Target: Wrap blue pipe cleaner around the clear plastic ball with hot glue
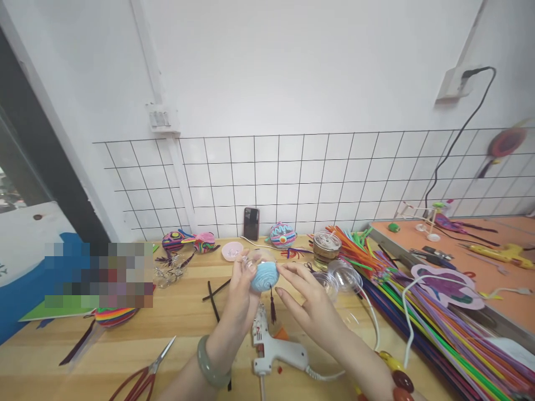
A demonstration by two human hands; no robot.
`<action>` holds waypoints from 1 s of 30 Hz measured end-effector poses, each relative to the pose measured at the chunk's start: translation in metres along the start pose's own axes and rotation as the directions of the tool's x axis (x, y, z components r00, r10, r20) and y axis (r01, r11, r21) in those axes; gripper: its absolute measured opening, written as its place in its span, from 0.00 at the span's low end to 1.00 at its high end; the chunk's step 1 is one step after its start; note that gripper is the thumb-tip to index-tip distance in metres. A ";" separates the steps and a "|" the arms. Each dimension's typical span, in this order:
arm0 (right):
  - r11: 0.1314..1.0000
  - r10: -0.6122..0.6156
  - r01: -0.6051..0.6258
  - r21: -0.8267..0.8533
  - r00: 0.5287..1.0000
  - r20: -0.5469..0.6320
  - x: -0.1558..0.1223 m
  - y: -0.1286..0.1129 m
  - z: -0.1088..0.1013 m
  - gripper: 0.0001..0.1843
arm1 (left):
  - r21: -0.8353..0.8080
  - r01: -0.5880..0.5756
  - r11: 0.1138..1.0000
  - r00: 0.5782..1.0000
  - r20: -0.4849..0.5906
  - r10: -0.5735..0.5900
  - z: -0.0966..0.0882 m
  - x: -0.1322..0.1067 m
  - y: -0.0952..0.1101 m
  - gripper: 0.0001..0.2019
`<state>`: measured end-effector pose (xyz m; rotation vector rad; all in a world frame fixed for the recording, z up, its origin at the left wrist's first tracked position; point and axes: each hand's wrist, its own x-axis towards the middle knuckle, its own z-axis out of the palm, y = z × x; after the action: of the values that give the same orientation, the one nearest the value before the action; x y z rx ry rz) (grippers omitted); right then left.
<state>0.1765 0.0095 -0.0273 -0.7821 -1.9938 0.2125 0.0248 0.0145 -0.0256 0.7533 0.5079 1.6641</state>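
Note:
My left hand (241, 289) is raised over the wooden table (175, 328), fingers closed round a light blue wound ball (264, 276) with a clear plastic shell on its top and a dark red tassel (272, 307) hanging below. My right hand (307, 301) touches the ball's right side with its fingertips, the other fingers spread. A pale green bangle sits on my left wrist and a beaded bracelet on my right. Directly beneath my hands lies a white glue gun (271, 348).
Red-handled scissors (144, 376) lie at the front left. A large heap of coloured pipe cleaners (422, 312) fills the right side. A phone (251, 223) leans against the wire grid at the back, near a striped ball (283, 234), a pink dish (232, 251) and a lidded jar (326, 248).

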 end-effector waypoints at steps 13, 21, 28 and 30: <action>0.994 0.080 -0.071 0.079 0.989 -0.121 -0.007 0.013 0.017 0.24 | 0.038 0.044 0.998 0.999 0.010 -0.044 0.001 0.000 -0.005 0.24; 0.999 0.039 -0.040 -0.002 0.982 -0.183 -0.008 0.018 0.015 0.24 | 0.071 0.091 0.993 0.996 0.005 -0.092 -0.001 -0.001 -0.008 0.36; 0.998 -0.013 0.003 -0.064 0.987 -0.162 -0.009 0.018 0.012 0.24 | 0.050 0.126 0.991 0.991 0.040 -0.128 -0.002 -0.002 -0.002 0.41; 0.997 -0.023 0.011 -0.078 0.988 -0.153 -0.008 0.017 0.009 0.24 | 0.040 0.159 0.987 0.984 0.073 -0.161 -0.001 -0.003 0.004 0.42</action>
<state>0.1788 0.0190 -0.0458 -0.8050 -1.8711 0.0638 0.0220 0.0112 -0.0244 0.7769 0.5305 1.4757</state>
